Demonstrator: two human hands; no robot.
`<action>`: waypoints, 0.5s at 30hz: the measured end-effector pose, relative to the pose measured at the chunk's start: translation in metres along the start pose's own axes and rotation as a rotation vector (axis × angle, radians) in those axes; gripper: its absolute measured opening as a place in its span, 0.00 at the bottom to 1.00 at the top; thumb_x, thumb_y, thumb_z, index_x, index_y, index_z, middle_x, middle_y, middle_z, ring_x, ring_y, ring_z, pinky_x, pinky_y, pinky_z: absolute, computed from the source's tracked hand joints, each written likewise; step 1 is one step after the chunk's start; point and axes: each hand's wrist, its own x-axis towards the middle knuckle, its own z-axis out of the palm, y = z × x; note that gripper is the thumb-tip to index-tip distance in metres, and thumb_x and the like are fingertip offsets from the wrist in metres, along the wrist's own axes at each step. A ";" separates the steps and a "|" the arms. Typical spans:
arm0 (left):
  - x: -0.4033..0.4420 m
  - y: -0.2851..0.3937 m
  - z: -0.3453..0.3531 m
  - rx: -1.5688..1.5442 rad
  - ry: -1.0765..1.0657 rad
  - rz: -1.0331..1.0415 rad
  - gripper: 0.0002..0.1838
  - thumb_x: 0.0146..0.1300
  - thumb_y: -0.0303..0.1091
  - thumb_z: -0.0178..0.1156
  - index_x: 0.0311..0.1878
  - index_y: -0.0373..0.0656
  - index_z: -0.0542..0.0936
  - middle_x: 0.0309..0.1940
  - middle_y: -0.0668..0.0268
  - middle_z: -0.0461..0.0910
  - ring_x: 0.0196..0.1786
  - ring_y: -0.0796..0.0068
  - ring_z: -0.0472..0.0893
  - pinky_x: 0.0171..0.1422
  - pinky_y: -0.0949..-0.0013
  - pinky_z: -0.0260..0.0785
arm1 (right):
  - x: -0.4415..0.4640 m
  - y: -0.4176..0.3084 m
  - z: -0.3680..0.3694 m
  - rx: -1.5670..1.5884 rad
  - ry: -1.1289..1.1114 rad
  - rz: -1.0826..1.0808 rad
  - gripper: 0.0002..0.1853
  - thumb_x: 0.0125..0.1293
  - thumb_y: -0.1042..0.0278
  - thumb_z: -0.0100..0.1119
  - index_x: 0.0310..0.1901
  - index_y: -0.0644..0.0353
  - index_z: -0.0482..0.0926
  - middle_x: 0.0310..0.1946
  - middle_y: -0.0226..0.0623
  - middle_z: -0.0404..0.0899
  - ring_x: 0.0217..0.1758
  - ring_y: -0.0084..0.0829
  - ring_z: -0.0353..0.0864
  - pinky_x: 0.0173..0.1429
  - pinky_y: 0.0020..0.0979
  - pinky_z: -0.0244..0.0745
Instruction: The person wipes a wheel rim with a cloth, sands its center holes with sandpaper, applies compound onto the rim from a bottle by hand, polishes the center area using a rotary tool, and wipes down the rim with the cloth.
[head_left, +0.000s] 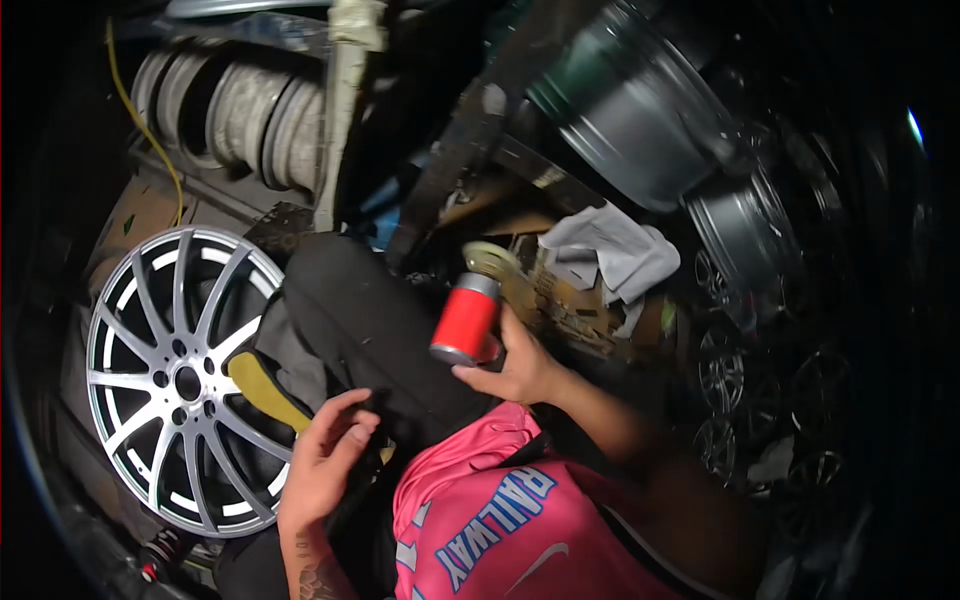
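Observation:
My right hand (520, 362) is wrapped round a red cylinder with grey metallic ends (466, 320), like a can, held tilted above my lap. My left hand (330, 455) is empty, its fingers loosely curled and the thumb apart from them. Close to its fingertips is a curved yellow strip (265, 390), lying over the edge of a wheel rim. That silver multi-spoke wheel rim (185, 345) leans face up beside my legs on the left. Just behind the red cylinder is a pale yellow round thing (490, 260), whose kind I cannot make out.
A crumpled white cloth (610, 250) lies over cardboard and clutter at the centre right. Large wheel barrels (640, 110) stand at the upper right, several rims (720, 370) at the far right. More dusty rims (240, 115) sit behind a pale post (345, 110). A yellow hose (140, 120) hangs at the upper left.

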 end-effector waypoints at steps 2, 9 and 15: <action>0.000 -0.009 0.000 0.122 0.050 -0.060 0.18 0.76 0.31 0.62 0.66 0.39 0.78 0.44 0.68 0.84 0.49 0.79 0.82 0.53 0.73 0.74 | -0.042 0.048 -0.015 -0.122 0.156 0.197 0.44 0.61 0.62 0.78 0.73 0.66 0.62 0.63 0.45 0.74 0.68 0.35 0.74 0.73 0.37 0.67; -0.018 0.010 -0.004 1.157 0.351 0.006 0.13 0.69 0.43 0.65 0.45 0.42 0.86 0.36 0.54 0.85 0.40 0.49 0.85 0.45 0.53 0.76 | -0.100 0.240 -0.088 -0.434 0.746 0.548 0.22 0.62 0.62 0.74 0.54 0.63 0.81 0.49 0.48 0.81 0.55 0.47 0.79 0.63 0.47 0.71; -0.023 -0.019 -0.035 1.186 0.574 -0.099 0.15 0.67 0.45 0.66 0.49 0.44 0.82 0.40 0.58 0.87 0.44 0.54 0.88 0.48 0.53 0.79 | -0.082 0.445 -0.269 -0.805 0.862 0.236 0.28 0.70 0.44 0.69 0.41 0.70 0.87 0.41 0.55 0.88 0.39 0.46 0.88 0.49 0.47 0.80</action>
